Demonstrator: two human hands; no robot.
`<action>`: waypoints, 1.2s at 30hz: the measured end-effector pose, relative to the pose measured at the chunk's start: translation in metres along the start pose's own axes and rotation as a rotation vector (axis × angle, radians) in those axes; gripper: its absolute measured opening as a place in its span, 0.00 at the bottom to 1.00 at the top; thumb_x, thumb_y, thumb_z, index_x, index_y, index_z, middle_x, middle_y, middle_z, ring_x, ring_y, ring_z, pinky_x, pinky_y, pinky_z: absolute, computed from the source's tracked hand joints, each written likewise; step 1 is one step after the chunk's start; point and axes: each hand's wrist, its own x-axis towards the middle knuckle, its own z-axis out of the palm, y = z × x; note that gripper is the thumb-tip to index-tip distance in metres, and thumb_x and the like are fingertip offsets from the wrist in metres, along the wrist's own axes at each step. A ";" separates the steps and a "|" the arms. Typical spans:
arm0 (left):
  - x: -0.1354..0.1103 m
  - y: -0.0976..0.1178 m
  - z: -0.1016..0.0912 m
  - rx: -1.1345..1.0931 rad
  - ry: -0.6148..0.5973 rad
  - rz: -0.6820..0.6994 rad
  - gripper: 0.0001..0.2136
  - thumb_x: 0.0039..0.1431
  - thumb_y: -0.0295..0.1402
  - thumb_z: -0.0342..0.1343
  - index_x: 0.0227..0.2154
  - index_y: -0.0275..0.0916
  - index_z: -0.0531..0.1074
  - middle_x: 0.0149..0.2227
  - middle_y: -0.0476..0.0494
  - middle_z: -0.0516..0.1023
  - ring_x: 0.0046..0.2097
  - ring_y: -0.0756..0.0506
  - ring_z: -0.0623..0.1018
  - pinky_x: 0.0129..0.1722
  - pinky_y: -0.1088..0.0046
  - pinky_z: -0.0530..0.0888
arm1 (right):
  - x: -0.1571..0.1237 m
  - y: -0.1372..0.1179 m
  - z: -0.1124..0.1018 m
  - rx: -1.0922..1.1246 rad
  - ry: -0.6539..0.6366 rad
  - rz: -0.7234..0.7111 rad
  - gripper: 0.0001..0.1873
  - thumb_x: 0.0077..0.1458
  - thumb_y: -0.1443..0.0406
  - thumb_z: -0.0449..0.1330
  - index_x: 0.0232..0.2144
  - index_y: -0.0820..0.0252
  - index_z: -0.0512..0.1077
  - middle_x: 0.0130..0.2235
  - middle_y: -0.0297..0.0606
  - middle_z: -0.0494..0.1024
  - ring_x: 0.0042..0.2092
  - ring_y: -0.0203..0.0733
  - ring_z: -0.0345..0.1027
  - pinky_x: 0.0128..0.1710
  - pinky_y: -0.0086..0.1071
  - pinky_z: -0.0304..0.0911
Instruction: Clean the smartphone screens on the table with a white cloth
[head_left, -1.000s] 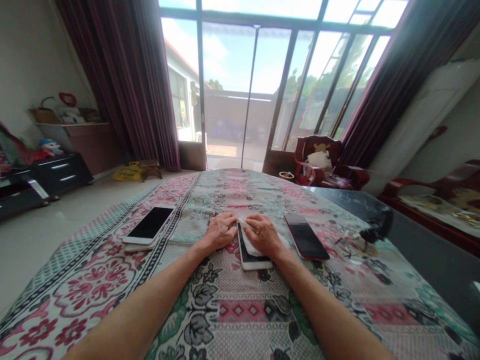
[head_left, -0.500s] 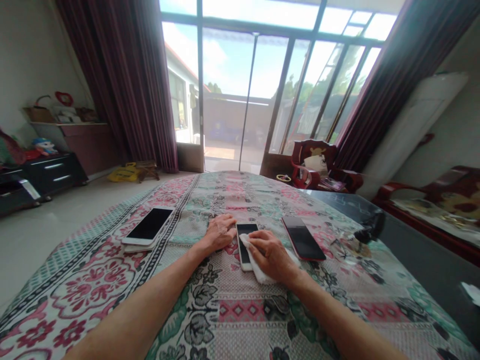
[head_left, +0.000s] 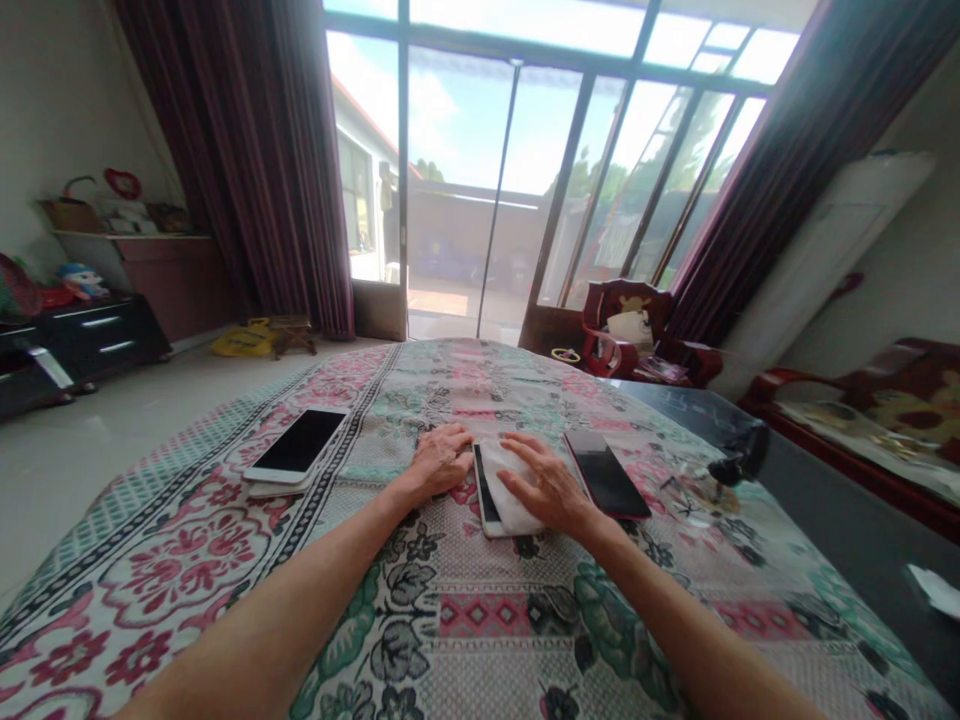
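Observation:
A white-framed smartphone [head_left: 491, 515] lies face up on the patterned tablecloth in front of me. Spread across much of its screen is a white tissue [head_left: 510, 505], which hides the phone's right side. My right hand [head_left: 541, 482] rests flat on the tissue with its fingers apart, pressing rather than gripping. Beside the phone's upper left edge, my left hand [head_left: 442, 460] lies on the cloth with fingers stretched out; its fingertips are close to the phone, and whether they touch it I cannot tell. To the right of my right hand lies a dark phone with a red edge [head_left: 609, 478].
At the left, a white phone [head_left: 301, 445] lies on top of another pale, flat item. A black object on a clear base [head_left: 739, 460] stands at the right of the tablecloth [head_left: 495, 640]. Beyond are a dark table [head_left: 825, 500], wooden chairs and a glass door.
My right hand has opened from its bunched grip on the tissue and now lies spread on it. The tissue has been laid flatter over the phone. My left hand stays in place.

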 end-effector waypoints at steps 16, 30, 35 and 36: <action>0.000 -0.003 0.002 -0.004 0.011 0.001 0.12 0.55 0.29 0.52 0.40 0.42 0.77 0.47 0.45 0.77 0.52 0.44 0.73 0.57 0.67 0.65 | -0.033 -0.032 -0.011 -0.261 -0.298 -0.058 0.28 0.63 0.59 0.46 0.60 0.72 0.62 0.64 0.53 0.59 0.67 0.50 0.46 0.65 0.45 0.46; 0.000 -0.003 0.003 0.011 0.020 -0.001 0.11 0.56 0.30 0.53 0.40 0.41 0.77 0.46 0.45 0.77 0.51 0.44 0.74 0.56 0.67 0.66 | -0.026 -0.027 -0.011 -0.189 -0.379 0.033 0.30 0.64 0.58 0.43 0.62 0.71 0.59 0.66 0.51 0.54 0.68 0.48 0.44 0.66 0.42 0.43; -0.001 -0.001 0.002 0.015 0.012 -0.005 0.11 0.57 0.31 0.52 0.39 0.41 0.78 0.45 0.45 0.78 0.50 0.44 0.74 0.56 0.67 0.67 | 0.001 -0.010 0.001 -0.184 -0.384 0.088 0.30 0.64 0.59 0.42 0.63 0.72 0.57 0.67 0.52 0.53 0.68 0.47 0.43 0.66 0.41 0.41; -0.001 -0.001 0.003 0.013 0.014 -0.006 0.11 0.57 0.31 0.52 0.39 0.41 0.78 0.45 0.45 0.78 0.50 0.44 0.74 0.56 0.67 0.67 | 0.005 -0.007 0.004 -0.188 -0.382 0.099 0.30 0.64 0.59 0.42 0.63 0.72 0.56 0.67 0.51 0.52 0.68 0.47 0.42 0.66 0.40 0.41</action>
